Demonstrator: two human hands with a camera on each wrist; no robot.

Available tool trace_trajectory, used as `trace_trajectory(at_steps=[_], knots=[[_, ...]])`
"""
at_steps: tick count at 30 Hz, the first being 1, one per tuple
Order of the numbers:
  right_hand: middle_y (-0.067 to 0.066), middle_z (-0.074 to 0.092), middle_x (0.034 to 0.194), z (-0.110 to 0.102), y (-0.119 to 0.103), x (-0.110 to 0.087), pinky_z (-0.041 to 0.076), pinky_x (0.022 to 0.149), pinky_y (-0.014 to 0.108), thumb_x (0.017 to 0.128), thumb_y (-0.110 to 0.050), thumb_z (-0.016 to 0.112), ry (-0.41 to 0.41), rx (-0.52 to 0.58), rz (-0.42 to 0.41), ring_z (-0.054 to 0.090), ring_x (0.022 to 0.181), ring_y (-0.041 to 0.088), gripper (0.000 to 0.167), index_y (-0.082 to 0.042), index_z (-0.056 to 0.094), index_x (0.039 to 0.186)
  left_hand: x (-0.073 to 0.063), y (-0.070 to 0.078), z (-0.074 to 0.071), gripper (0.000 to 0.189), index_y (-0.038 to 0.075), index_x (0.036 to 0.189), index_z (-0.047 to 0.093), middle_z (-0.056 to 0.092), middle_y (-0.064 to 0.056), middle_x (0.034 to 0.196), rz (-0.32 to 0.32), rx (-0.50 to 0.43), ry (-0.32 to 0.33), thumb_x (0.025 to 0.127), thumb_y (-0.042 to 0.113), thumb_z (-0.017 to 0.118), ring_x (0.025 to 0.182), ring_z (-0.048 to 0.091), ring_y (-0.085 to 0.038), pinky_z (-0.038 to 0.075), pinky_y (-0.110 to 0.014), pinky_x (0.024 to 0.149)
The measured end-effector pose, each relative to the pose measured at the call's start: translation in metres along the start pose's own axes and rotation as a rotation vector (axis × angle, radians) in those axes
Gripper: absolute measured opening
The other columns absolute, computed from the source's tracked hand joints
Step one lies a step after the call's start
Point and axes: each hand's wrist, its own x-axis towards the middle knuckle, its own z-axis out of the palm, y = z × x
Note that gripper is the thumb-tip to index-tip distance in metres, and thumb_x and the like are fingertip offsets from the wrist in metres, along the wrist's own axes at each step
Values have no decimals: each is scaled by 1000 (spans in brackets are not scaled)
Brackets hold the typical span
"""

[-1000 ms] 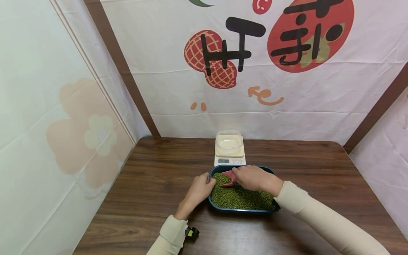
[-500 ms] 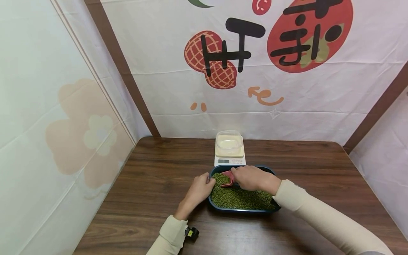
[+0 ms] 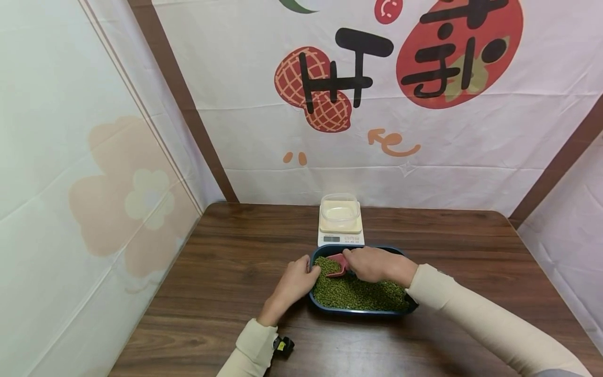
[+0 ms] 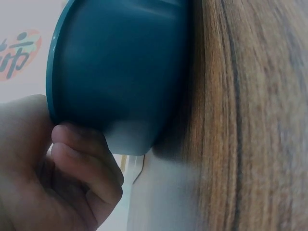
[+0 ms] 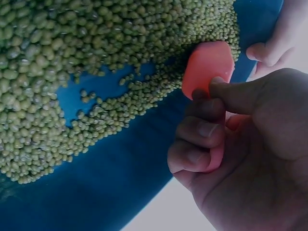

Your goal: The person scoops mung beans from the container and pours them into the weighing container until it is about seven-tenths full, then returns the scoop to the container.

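Note:
A blue tray (image 3: 358, 312) on the table holds a spread of green mung beans (image 3: 358, 294). My left hand (image 3: 293, 283) pinches the tray's left rim; in the left wrist view its thumb and curled fingers lie on either side of that wall. Inside the tray, my right hand (image 3: 374, 263) grips the handle of a pink scoop (image 5: 207, 67), fingers wrapped round it and thumb on its back end. The scoop's mouth faces left into the beans, near the left hand. A strip of bare tray floor shows among the beans in the right wrist view.
Right behind the tray stands a white kitchen scale (image 3: 328, 239) with a small display. On it sits a clear plastic container (image 3: 340, 210). The brown wooden table (image 3: 235, 251) meets a printed cloth backdrop (image 3: 264, 131) at the back.

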Motion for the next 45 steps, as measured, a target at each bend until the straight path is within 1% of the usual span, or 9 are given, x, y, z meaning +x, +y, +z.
trace_trajectory(at_steps=[3,5,10,17,26,33,39,42,45], knots=[[-3,40,74,2,2,-2,31,64,34,113,-9,41,-7,6,-4,33,59,12,13,-10,54,116,-1,0,1,25,12,80,48,44,3,66,-10,1,-5,101,22,58,56,42,-13,35,-28,52],[-4,40,75,4,3,-3,32,66,34,113,-9,41,-3,-2,-19,34,60,11,13,-9,54,117,-1,0,1,25,12,80,47,43,3,66,-16,1,-8,101,22,58,56,41,-13,34,-28,52],[-4,41,77,6,8,-4,34,68,34,114,-9,42,18,-4,-72,37,64,10,14,-7,54,108,-2,1,1,24,12,81,48,44,3,66,-25,-7,-15,101,22,58,55,43,-13,35,-28,51],[-4,47,80,6,11,-7,40,71,34,113,-8,44,28,32,-84,45,69,10,10,-11,50,106,-2,1,2,25,12,81,47,42,3,66,-17,-8,-13,102,22,58,56,41,-13,35,-28,52],[-4,38,77,1,14,-12,38,69,34,115,-11,39,29,108,-80,39,66,11,13,-10,47,104,-2,-1,2,28,12,79,45,45,2,64,1,-21,-15,103,21,57,52,43,-13,36,-27,50],[-2,42,80,0,18,-17,38,70,33,116,-13,38,39,176,-84,38,68,10,15,-8,48,105,-2,0,2,28,13,79,45,42,3,65,-9,-17,-11,103,21,57,54,40,-12,33,-26,51],[-4,41,78,0,21,-21,37,68,31,116,-17,41,54,172,-116,34,65,9,13,-15,44,103,-2,-1,1,28,12,80,44,42,2,65,-2,-18,-13,104,22,56,53,40,-13,34,-27,51],[-4,40,78,1,23,-23,37,67,30,115,-18,41,72,166,-133,34,65,9,14,-12,46,104,-1,-2,1,29,12,80,44,41,2,65,3,-22,-12,104,21,57,54,39,-13,34,-27,51],[-3,42,80,1,25,-24,38,68,31,116,-19,42,101,163,-124,37,67,9,15,-9,49,107,-1,-2,1,29,12,80,44,40,3,65,5,-23,-10,104,21,57,54,38,-13,33,-27,51]])
